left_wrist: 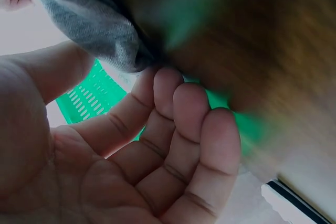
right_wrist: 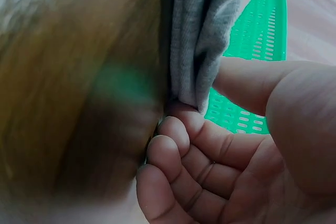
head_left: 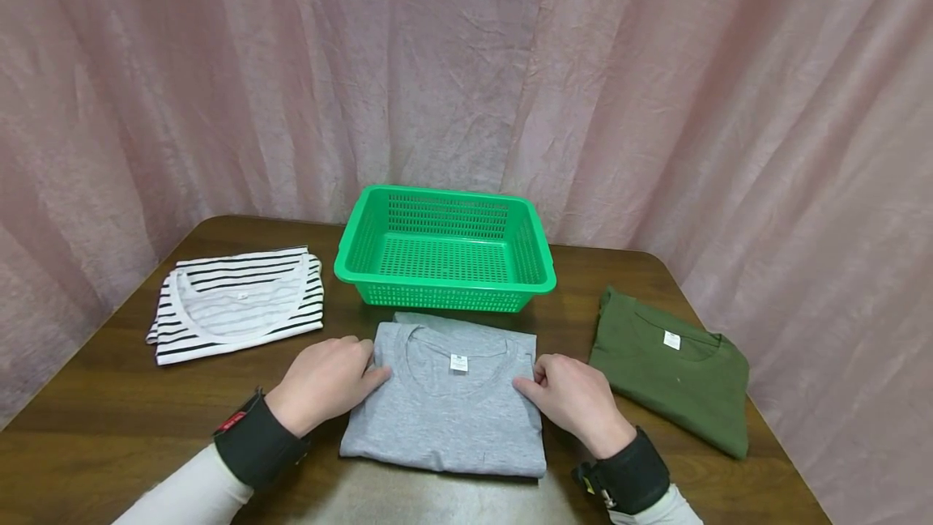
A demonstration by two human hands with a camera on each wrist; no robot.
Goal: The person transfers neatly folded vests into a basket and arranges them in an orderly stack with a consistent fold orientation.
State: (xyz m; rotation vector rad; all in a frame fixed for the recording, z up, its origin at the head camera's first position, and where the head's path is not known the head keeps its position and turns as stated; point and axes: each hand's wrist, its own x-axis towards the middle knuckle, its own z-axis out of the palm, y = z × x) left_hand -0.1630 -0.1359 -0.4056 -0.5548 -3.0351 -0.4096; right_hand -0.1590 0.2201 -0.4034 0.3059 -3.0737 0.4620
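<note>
A folded grey T-shirt (head_left: 445, 420) lies flat on the table in the head view, its neckline and white label facing up and towards the far side. My left hand (head_left: 328, 379) pinches its left edge, thumb on top and fingertips at the underside. On the opposite edge, my right hand (head_left: 572, 395) pinches the cloth the same way. Both wrist views show the grey fabric (left_wrist: 113, 43) between thumb and fingers, close to the tabletop. A duller grey strip of cloth (head_left: 466, 324) sticks out past the collar; whether it belongs to the same shirt I cannot tell.
Just beyond the grey shirt stands a green perforated basket (head_left: 445, 286) with nothing inside. To the left lies a folded striped T-shirt (head_left: 240, 306), and to the right a folded dark green T-shirt (head_left: 670, 371). Pink curtains (head_left: 452, 63) hang behind the brown wooden table (head_left: 87, 395).
</note>
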